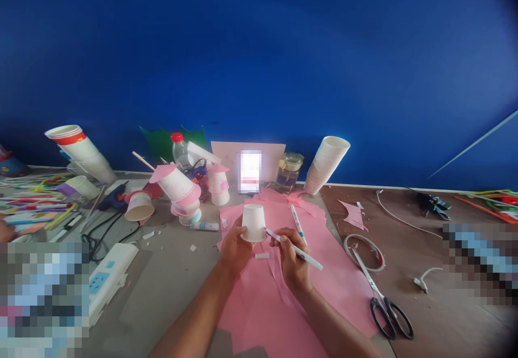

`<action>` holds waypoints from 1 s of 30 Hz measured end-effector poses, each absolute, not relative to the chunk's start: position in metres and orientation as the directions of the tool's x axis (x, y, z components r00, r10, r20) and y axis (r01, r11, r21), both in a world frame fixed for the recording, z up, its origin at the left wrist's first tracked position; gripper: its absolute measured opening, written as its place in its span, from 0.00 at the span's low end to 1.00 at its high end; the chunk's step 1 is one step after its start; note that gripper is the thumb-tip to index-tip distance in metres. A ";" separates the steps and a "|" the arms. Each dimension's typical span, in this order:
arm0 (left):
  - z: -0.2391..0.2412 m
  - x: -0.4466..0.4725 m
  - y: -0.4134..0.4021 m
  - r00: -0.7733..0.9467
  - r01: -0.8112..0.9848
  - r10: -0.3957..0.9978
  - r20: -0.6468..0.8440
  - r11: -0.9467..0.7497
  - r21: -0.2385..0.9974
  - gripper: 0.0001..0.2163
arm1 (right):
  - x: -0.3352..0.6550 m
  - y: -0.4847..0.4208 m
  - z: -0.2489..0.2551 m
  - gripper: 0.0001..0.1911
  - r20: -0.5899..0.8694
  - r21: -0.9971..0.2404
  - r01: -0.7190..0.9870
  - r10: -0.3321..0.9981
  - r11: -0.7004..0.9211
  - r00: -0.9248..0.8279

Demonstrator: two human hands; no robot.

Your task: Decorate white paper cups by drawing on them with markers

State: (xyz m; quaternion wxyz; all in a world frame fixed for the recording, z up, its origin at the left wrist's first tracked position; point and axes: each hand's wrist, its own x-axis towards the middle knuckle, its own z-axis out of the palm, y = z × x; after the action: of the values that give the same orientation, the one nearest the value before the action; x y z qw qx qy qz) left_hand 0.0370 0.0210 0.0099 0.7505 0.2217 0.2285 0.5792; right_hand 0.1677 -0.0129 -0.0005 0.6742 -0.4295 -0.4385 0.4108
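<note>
Left grip closed round inverted cup; right grip closed on marker, tip close by cup's lower side; pink paper beneath, on worktop

A white paper cup is held upside down mid-scene, wide rim lowest; a white, purple-banded marker slants from near right, its tip at the cup's right edge.
</note>
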 end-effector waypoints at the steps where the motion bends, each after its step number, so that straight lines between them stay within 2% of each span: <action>1: 0.010 0.037 0.021 0.224 -0.769 0.970 -0.090 0.233 0.596 0.18 | 0.168 -0.013 -0.001 0.08 0.238 -0.941 -0.171 0.930 0.292 0.282; 6: 0.011 0.037 0.021 0.223 -0.771 0.970 -0.092 0.233 0.592 0.18 | 0.168 -0.012 -0.001 0.08 0.224 -0.945 -0.172 0.933 0.279 0.280; 9: 0.010 0.037 0.020 0.224 -0.776 0.972 -0.078 0.226 0.589 0.17 | 0.168 -0.013 -0.001 0.08 0.225 -0.932 -0.227 0.943 0.281 0.246; 14: 0.007 0.036 0.021 0.231 -0.781 0.970 -0.080 0.233 0.579 0.18 | 0.168 -0.014 0.002 0.09 0.177 -0.918 -0.298 0.943 0.261 0.282; 19: 0.005 0.036 0.022 0.224 -0.790 0.972 -0.073 0.225 0.571 0.16 | 0.167 -0.013 0.003 0.10 0.208 -0.910 -0.296 0.937 0.290 0.280; 22: 0.006 0.038 0.021 0.192 -0.785 0.977 -0.095 0.211 0.583 0.15 | 0.167 -0.016 0.004 0.09 0.301 -0.916 -0.177 0.908 0.360 0.290; 24: 0.007 0.039 0.020 0.140 -0.780 0.981 -0.136 0.194 0.595 0.13 | 0.167 -0.021 0.005 0.07 0.431 -0.888 -0.046 0.862 0.458 0.266; 27: 0.007 0.041 0.019 0.082 -0.764 0.983 -0.162 0.166 0.623 0.10 | 0.164 -0.029 0.007 0.08 0.641 -0.767 0.102 0.760 0.633 0.104; 30: 0.007 0.042 0.019 0.054 -0.714 0.989 -0.137 0.134 0.687 0.08 | 0.162 -0.033 0.006 0.12 0.741 -0.653 0.176 0.669 0.737 -0.054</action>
State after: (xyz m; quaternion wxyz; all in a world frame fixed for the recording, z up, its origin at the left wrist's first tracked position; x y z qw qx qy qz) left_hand 0.0421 0.0191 0.0067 0.6896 0.2272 0.3026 0.6175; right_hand 0.1622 -0.0326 0.0059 0.6175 -0.3029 -0.6979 0.1996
